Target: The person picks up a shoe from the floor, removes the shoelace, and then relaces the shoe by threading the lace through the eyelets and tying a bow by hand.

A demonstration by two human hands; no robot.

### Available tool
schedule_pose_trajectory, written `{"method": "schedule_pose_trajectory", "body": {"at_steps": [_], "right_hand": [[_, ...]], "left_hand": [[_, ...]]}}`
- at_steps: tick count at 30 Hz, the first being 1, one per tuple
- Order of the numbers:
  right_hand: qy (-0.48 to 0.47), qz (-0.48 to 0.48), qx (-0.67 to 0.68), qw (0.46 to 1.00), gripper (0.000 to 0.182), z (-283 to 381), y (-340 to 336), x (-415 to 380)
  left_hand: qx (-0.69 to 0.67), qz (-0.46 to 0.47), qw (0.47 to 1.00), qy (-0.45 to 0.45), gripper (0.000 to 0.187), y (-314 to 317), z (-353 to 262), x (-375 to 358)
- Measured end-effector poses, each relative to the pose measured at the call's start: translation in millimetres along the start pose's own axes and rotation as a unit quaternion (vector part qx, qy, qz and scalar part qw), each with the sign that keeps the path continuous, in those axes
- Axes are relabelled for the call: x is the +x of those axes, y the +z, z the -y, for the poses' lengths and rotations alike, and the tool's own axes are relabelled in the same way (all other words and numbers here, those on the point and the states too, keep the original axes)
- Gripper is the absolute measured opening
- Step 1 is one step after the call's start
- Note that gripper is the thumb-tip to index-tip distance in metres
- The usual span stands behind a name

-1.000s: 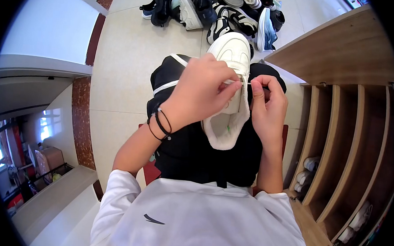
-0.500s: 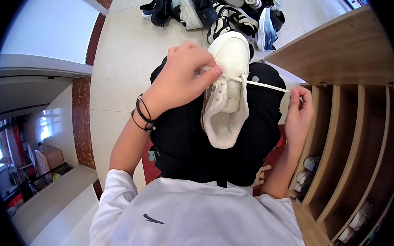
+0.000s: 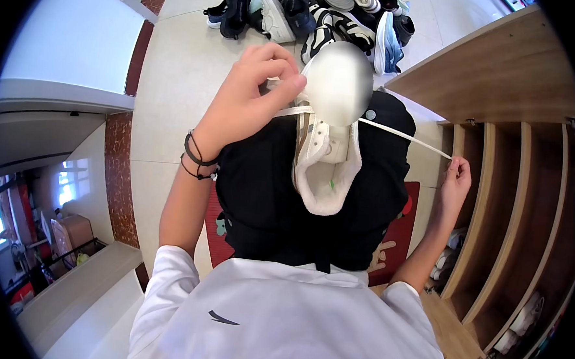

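Lacing a white sneaker (image 3: 328,157) that rests on the lap, toe pointing away from the body, is the work in hand, and by my reading the step is drawing the lace through the lower eyelets near the toe. The shoe lies between the knees on black trousers (image 3: 260,197), its padded collar open toward the wearer; the toe cap is blurred in the picture.

The right hand (image 3: 455,182) is stretched well out to the right, beside the wooden shoe rack (image 3: 508,191), with thumb and fingers pinched shut on the end of the white shoelace (image 3: 403,136). That lace runs taut in a straight line from the shoe's right edge to the pinch. The left hand (image 3: 246,102) is lifted over the shoe's left side, wrist bent, fingers curled; its fingertips close on the other stretch of lace just at the shoe's edge, near the toe. Two black bands (image 3: 194,161) circle the left wrist.

As a judgement, the next move calls for evening the two ends, then bringing the right hand back toward the shoe to find the next eyelet, while the left keeps the shoe from sliding on the lap.

A pile of shoes (image 3: 315,15) lies on the tiled floor ahead.
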State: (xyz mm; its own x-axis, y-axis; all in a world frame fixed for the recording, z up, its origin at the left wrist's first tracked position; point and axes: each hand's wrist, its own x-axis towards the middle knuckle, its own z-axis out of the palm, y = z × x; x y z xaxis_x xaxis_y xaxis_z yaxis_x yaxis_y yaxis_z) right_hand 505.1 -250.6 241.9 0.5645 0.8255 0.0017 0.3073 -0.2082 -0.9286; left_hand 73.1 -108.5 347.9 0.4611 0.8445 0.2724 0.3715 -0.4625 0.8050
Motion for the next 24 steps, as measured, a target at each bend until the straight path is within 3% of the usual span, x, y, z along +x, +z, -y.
{"method": "schedule_pose_trajectory", "body": {"at_steps": [9,13,15,17,21,23,24], "right_hand": [[0.065,-0.051,-0.037,0.996,0.022,-105.8,-60.3,14.3],[0.042,-0.09,-0.093,0.991,0.018,-181.1,-83.9,17.1],[0.043,-0.096,-0.104,0.989,0.018,-193.6,-93.8,10.7],[0.151,-0.082,-0.144,0.974,0.023,-202.0,-104.6,2.6],[0.17,-0.102,-0.172,0.965,0.023,-233.7,-120.9,-17.0],[0.153,-0.097,-0.305,0.935,0.022,-235.0,-123.0,-30.3],[0.153,-0.097,-0.305,0.935,0.022,-235.5,-123.8,-35.3]], "left_hand": [[-0.092,0.018,0.995,-0.04,0.018,9.7,-5.6,-0.5],[-0.073,0.037,0.997,-0.004,0.016,17.9,-7.0,0.0],[-0.069,0.055,0.996,-0.008,0.013,19.2,-7.5,-0.6],[-0.066,0.053,0.996,-0.007,0.013,19.4,-7.4,-1.1],[-0.045,0.053,0.997,-0.031,0.014,14.7,-5.7,-3.0],[-0.012,0.054,0.997,-0.044,0.014,12.6,-5.3,-5.3],[0.021,0.054,0.997,-0.057,0.014,11.8,-5.2,-6.6]]}}
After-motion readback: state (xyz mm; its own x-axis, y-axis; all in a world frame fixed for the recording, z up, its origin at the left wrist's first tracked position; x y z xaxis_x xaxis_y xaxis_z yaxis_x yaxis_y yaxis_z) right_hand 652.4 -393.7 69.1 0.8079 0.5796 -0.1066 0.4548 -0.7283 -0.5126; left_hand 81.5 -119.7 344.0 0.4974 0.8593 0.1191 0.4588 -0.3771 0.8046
